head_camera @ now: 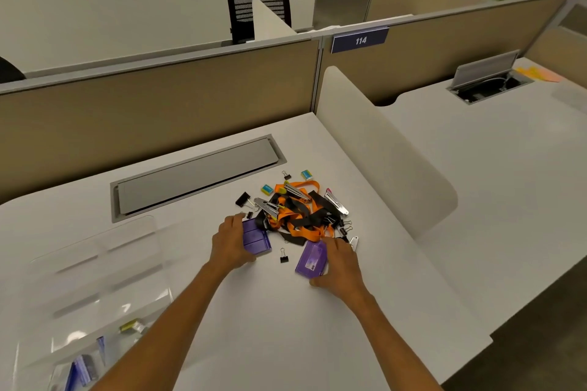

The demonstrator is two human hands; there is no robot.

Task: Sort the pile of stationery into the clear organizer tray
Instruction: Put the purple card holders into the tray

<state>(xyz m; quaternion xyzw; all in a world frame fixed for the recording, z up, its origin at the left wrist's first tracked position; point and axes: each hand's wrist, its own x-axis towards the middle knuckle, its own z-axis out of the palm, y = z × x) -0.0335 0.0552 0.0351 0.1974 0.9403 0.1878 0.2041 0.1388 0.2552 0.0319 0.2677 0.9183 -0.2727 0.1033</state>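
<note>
I am closing my left hand (233, 243) on one purple badge holder (256, 236) and my right hand (341, 267) on another purple holder (311, 259), to separate both from the pile (298, 213).

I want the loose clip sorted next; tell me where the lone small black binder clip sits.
In the head view, the small black binder clip stands on the white desk between the two purple badge holders, just below the lanyard pile.
</note>
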